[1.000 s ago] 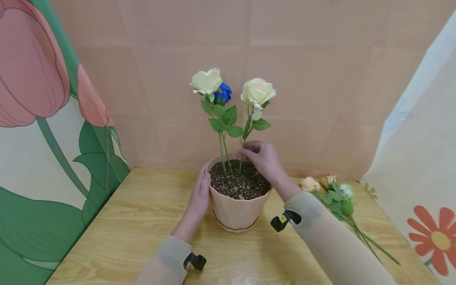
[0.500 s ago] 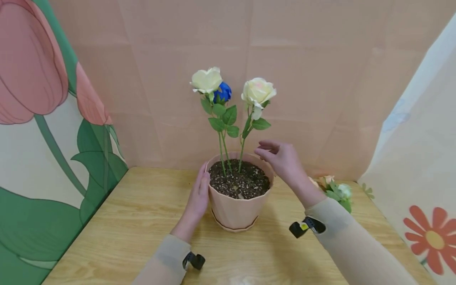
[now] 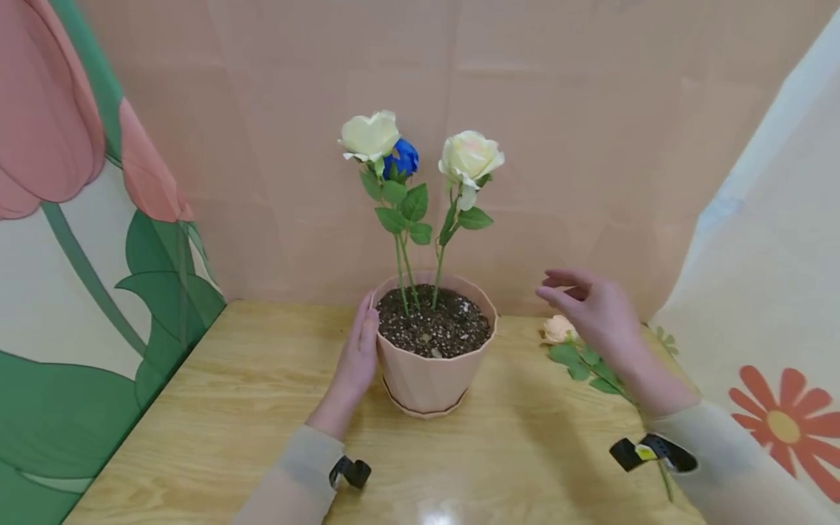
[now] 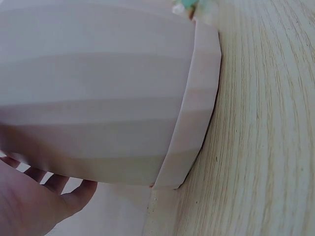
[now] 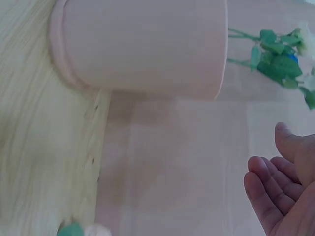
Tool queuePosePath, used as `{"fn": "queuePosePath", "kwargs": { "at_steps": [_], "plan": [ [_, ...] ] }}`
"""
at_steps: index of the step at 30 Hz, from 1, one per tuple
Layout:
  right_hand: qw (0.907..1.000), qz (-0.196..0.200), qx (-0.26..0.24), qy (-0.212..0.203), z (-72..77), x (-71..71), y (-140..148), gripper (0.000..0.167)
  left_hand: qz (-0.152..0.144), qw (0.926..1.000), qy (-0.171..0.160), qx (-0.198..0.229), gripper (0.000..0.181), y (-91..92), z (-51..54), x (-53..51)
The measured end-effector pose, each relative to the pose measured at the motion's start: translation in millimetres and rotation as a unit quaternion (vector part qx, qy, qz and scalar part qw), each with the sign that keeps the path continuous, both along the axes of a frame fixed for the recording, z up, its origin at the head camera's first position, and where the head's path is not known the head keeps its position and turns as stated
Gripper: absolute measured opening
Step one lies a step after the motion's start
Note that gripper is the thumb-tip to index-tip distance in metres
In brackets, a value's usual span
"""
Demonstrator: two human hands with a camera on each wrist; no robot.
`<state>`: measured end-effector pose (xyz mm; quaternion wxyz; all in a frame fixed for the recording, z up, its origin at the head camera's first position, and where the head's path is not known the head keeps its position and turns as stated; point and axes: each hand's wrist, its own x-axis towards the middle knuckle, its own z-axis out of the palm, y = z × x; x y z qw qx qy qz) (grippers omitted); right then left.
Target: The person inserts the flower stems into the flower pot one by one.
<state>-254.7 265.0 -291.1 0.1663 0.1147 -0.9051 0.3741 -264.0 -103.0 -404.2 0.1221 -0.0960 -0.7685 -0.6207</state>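
A pink faceted flower pot (image 3: 429, 375) on a matching saucer stands on the table, filled with dark soil (image 3: 420, 334). Two cream roses, a left one (image 3: 369, 136) and a right one (image 3: 471, 157), and a blue flower (image 3: 403, 159) rise from the soil on green stems. My left hand (image 3: 357, 354) rests against the pot's left side; in the left wrist view its fingers (image 4: 81, 194) touch the pot wall. Off to the right of the pot, my right hand (image 3: 602, 313) is in the air, fingers loosely bent, holding nothing.
Beneath the right forearm lie cut flowers, with a peach bloom (image 3: 559, 329) and green leaves (image 3: 577, 357) showing; the others are hidden by the arm. A pink backdrop (image 3: 295, 146) stands behind the wooden table (image 3: 262, 386), with printed flower panels at both sides.
My right hand has let go of the right cream rose's stem and moved right, over the loose flowers. The left hand has stayed on the pot. The view has shifted slightly.
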Motion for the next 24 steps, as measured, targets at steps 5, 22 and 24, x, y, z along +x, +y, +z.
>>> {"fn": "queuePosePath", "kwargs": {
  "at_steps": [5, 22, 24],
  "plan": [
    [0.9991, -0.018, 0.035, 0.016, -7.2, 8.6, 26, 0.05, -0.002, 1.0, 0.005, 0.004, 0.064, -2.2, 2.1, -0.8],
    [0.9875, -0.077, 0.134, -0.03, -56.8, 29.4, 113, 0.052, -0.01, 0.9998, 0.007, 0.013, 0.062, -0.6, 2.0, -0.8],
    [0.9858, -0.081, 0.141, -0.039, -63.4, 31.1, 120, 0.053, -0.011, 0.9998, 0.008, 0.012, 0.062, -0.4, 1.5, -0.5]
  ]
}}
